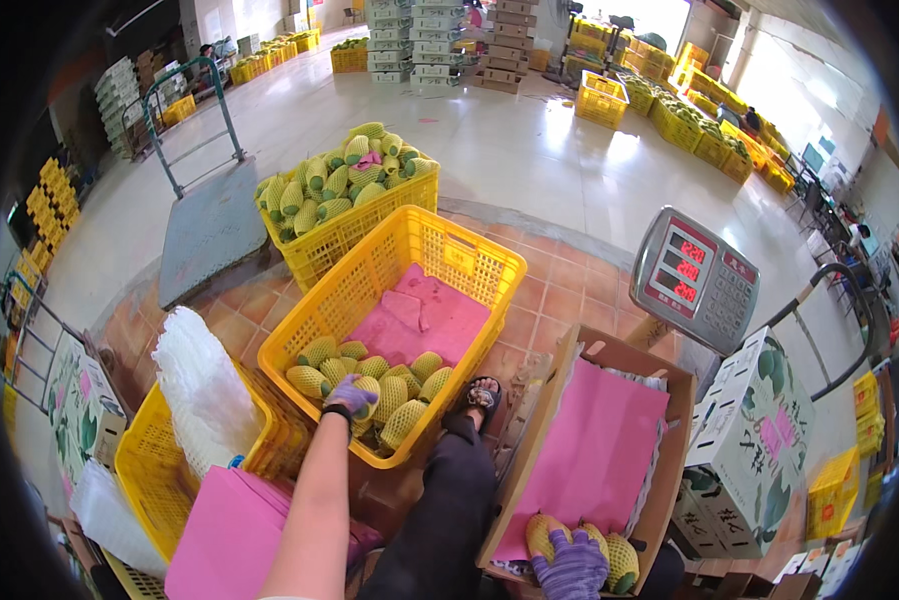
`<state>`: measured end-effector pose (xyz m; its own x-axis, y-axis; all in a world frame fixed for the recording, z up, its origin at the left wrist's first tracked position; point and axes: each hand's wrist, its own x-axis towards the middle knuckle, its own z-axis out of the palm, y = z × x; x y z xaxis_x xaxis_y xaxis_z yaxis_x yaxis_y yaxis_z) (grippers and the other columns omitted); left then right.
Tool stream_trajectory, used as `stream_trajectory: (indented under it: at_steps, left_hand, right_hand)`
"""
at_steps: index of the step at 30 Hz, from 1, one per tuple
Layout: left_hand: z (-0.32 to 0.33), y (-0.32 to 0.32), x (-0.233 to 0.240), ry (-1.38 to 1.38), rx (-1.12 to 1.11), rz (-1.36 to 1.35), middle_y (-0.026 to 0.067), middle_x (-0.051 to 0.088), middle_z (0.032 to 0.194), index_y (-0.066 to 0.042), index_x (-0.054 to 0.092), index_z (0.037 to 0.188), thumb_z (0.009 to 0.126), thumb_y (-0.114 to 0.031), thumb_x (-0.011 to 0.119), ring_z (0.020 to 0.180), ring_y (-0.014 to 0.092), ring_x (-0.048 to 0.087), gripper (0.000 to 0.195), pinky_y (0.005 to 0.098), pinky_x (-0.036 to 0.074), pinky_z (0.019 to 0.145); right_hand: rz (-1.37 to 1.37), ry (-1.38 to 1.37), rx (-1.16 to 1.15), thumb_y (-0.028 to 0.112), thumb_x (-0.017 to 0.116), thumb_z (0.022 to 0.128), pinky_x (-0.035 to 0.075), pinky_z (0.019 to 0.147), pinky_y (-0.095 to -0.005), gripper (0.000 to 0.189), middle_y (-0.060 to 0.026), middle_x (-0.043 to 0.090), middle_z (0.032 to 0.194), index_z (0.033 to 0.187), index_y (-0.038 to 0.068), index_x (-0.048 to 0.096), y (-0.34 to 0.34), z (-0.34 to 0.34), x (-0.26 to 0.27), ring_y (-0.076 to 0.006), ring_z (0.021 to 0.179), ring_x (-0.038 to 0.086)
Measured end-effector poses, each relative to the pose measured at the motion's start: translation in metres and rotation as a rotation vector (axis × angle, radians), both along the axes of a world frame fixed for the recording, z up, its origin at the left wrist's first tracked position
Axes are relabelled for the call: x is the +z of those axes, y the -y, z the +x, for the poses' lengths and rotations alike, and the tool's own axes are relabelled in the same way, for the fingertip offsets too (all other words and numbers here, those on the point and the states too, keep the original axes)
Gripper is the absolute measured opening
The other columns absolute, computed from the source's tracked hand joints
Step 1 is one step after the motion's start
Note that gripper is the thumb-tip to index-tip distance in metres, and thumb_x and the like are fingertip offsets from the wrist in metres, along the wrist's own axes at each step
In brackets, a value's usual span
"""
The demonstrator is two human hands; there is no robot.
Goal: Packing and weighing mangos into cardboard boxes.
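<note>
Green mangoes in yellow foam nets (394, 396) fill the near end of a yellow plastic crate (296, 315) in front of me. My left hand (353, 397), in a purple knit glove, grips one netted mango there. Pink paper sheets (449, 315) line the crate's far part. To the right stands an open cardboard box (553, 397) with a pink paper liner (595, 435). At its near end my gloved right hand (573, 566) has its fingers over netted mangoes (622, 562). The palm hides part of that fruit.
A digital scale display (695, 277) rises beyond the box. Printed cartons (753, 450) stand at right. Beyond the crate are another heaped mango crate (359, 229) and a platform cart (213, 225). Pink paper (228, 536) and white foam nets (201, 397) lie at left. My foot (484, 397) is between crate and box.
</note>
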<state>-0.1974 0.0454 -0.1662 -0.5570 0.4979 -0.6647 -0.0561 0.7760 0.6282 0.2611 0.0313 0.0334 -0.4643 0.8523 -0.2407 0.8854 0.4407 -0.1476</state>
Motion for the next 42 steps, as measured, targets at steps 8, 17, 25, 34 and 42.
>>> stream_trajectory:
  at_steps: [8,17,25,34,42]
  left_hand:
    - [0.079,0.041,0.137,1.421,0.117,0.918,0.0195,0.049,0.131,-0.006,0.038,0.138,0.081,-0.028,0.067,0.118,0.041,0.049,0.068,0.0602,0.041,0.098]
    - [0.234,0.021,0.203,1.6,-0.229,1.11,0.0163,0.043,0.129,-0.021,0.033,0.143,0.067,-0.034,0.079,0.115,0.034,0.048,0.089,0.0498,0.048,0.093]
    - [0.282,-0.005,0.227,0.459,-0.786,0.71,0.0123,0.052,0.125,-0.008,0.034,0.14,0.088,-0.021,0.06,0.106,0.024,0.057,0.059,0.0328,0.049,0.09]
    - [0.342,-0.009,0.216,-0.661,-1.425,0.018,0.0238,0.064,0.101,-0.005,0.06,0.11,0.088,-0.051,0.048,0.097,0.038,0.063,0.052,0.0478,0.051,0.081]
    - [0.359,-0.011,0.177,-0.849,-1.653,-0.232,0.0085,0.071,0.088,-0.01,0.073,0.097,0.086,-0.029,0.053,0.082,0.026,0.069,0.029,0.0447,0.052,0.064]
  right_hand:
    - [0.059,0.196,-0.019,0.053,0.056,0.081,0.045,0.087,-0.0474,0.06,-0.0166,0.051,0.125,0.132,0.021,0.052,0.012,-0.001,-0.01,-0.0357,0.11,0.052]
    - [0.012,0.075,-0.039,0.048,0.056,0.083,0.043,0.087,-0.0487,0.058,-0.0188,0.048,0.13,0.135,0.022,0.048,0.018,0.012,-0.013,-0.0358,0.116,0.049]
    - [-0.076,0.075,-0.055,0.04,0.066,0.078,0.051,0.075,-0.0448,0.054,-0.0157,0.048,0.125,0.125,0.017,0.052,0.016,0.01,-0.006,-0.0289,0.108,0.055]
    - [-0.039,-0.026,-0.199,0.037,0.073,0.071,0.053,0.072,-0.0445,0.053,-0.0149,0.052,0.117,0.115,0.012,0.056,0.015,0.011,-0.014,-0.0304,0.093,0.063]
    - [-0.062,-0.062,-0.205,0.036,0.067,0.076,0.052,0.075,-0.0445,0.05,-0.0167,0.053,0.118,0.116,0.009,0.056,0.016,0.016,-0.009,-0.03,0.097,0.062]
